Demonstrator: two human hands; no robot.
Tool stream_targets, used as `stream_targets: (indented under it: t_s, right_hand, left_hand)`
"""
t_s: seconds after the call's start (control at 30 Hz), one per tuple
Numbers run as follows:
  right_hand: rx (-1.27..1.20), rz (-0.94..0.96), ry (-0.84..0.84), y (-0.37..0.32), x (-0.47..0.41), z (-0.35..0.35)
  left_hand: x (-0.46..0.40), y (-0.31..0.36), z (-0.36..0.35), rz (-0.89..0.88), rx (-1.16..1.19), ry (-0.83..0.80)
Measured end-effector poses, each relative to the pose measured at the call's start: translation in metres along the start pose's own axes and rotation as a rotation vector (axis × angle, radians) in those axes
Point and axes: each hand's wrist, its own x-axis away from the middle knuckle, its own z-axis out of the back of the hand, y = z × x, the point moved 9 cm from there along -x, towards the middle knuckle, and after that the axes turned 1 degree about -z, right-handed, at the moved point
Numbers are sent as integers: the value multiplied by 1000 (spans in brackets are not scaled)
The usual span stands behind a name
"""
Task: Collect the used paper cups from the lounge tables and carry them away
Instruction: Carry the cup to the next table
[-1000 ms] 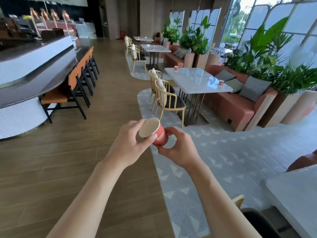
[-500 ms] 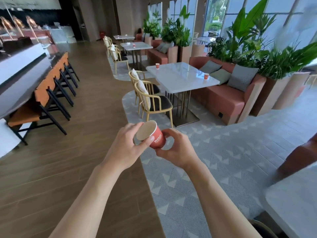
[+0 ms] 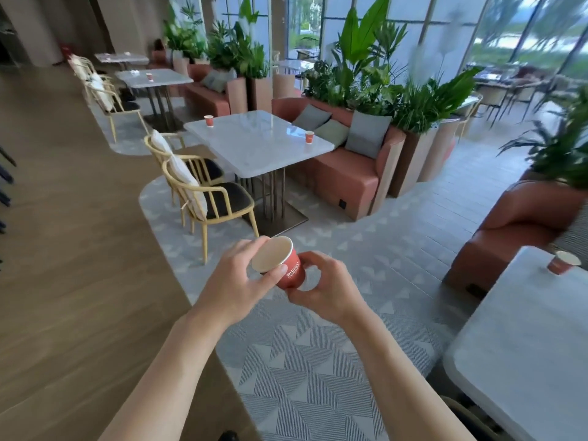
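With the marble table [image 3: 254, 144] now nearer, both hands, left hand [image 3: 235, 281] and right hand [image 3: 327, 286], grip a tilted red cup [image 3: 281, 265], while another cup [image 3: 563, 262] waits close on the right.

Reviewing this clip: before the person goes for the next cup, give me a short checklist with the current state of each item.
1. Held cup secured: ok, left hand pinches the rim, right hand grips the base.
2. Held cup empty: ok, no liquid visible inside.
3. A hand free for pickup: not ok, both hold the cup.
4. Next cups located: ok, two on the middle table, at and; one on the near right table, at.
5. Those cups empty: cannot tell.
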Motion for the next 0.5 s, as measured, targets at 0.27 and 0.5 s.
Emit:
stream_targets:
  t_s: [0.27, 0.5]
  right_hand:
    - [67, -149, 149, 4, -79, 0]
    - [132, -233, 264, -10, -125, 0]
  left_hand:
    - [-115, -30, 8, -155, 64, -102]
    - [-187, -46, 22, -249, 127, -218]
